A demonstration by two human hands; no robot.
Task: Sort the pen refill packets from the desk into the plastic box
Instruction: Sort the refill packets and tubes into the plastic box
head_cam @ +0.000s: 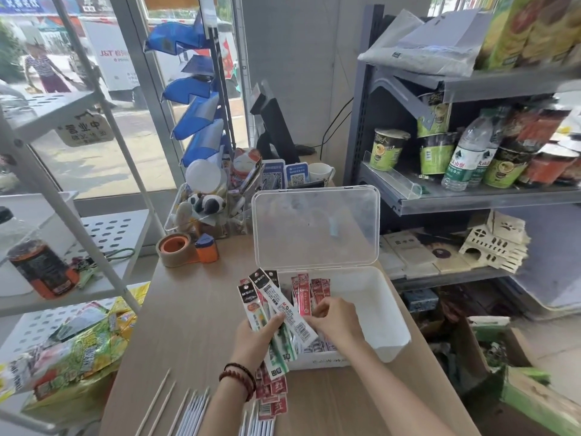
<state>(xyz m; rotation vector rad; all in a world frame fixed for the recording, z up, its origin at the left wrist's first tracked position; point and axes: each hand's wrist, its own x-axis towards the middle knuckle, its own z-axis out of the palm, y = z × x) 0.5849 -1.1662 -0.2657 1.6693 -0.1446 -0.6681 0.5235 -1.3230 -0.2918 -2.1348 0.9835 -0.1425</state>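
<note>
The plastic box point(372, 313) sits with its right wall along the right edge of the worktop point(195, 309), its near-right corner at or just past that edge. Its clear lid point(314, 228) stands open behind it, closing off the far side. Most of the box's right half is bare white floor, while red packets point(314, 291) stand upright in its left half. More packets lie flat along its near wall, too small to read. Over the box's left wall, the left hand point(254, 338) grips a fan of pen refill packets point(273, 306), with its fingers point(273, 322) curled round their lower part and the tops spreading up and away. The right hand point(336, 319) reaches in above the box's left half, its fingers bent toward the edge of the fan. Whether they pinch a packet cannot be told, as the tips are hidden behind the packets. Just outside the box's near-left corner, a heap of red-labelled packets point(272, 394) lies on the worktop, partly covered by the left wrist. Nearer than those, thin white refills point(195, 413) are cut off by the frame's bottom edge. Left of the box, the worktop lies open up to a tape dispenser point(185, 250) beyond the box's far-left corner. A grey shelf rack point(471, 199) stands close off the box's right side.
</note>
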